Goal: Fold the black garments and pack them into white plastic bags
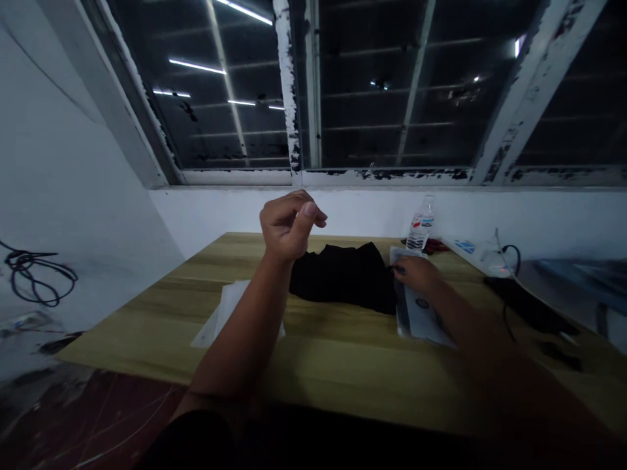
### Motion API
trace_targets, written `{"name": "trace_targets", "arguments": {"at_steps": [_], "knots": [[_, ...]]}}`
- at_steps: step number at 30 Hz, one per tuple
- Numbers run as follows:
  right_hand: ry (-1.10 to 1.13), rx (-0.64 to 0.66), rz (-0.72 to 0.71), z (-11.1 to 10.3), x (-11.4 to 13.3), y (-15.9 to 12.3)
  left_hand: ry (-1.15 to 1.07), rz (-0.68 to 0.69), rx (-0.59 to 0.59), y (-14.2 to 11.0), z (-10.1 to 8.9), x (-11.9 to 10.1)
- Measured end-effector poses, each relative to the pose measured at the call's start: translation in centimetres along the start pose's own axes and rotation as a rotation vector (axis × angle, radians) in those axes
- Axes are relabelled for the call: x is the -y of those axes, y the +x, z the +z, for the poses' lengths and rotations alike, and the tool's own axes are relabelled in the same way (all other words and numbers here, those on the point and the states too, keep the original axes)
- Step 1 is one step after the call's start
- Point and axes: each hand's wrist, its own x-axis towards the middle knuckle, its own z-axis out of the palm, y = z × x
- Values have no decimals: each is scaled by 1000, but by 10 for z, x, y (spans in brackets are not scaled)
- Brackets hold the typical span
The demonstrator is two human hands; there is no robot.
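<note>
A folded black cloth garment (343,277) lies in the middle of the light wood-grain table (343,365). My left hand (290,226) is raised above the table's far half, its fingers curled together around nothing I can see. My right hand (416,274) rests on a clear plastic bag (416,316) with a white backing, and its fingertips reach the bag's edge beside the black garment. Under my left forearm lies a white sheet or flat packet (230,312). A plastic water bottle (420,225) stands just beyond my right hand.
A black cable and a white device (492,261) lie at the table's right side, beside a dark item (529,307). A red object (435,246) sits behind the bottle. A white wall and a peeling window frame (289,85) bound the far side.
</note>
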Motion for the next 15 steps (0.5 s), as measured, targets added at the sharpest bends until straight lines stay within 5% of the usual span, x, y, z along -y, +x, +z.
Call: {"name": "trace_targets", "arguments": {"at_steps": [5, 9, 15], "knots": [[14, -128, 121, -10, -7, 0, -49, 4, -137, 9, 16, -12], [51, -364, 191, -35, -17, -1, 50, -127, -186, 5, 22, -15], [72, -681, 26, -137, 6, -11, 152, -370, 135, -5, 42, -11]]}}
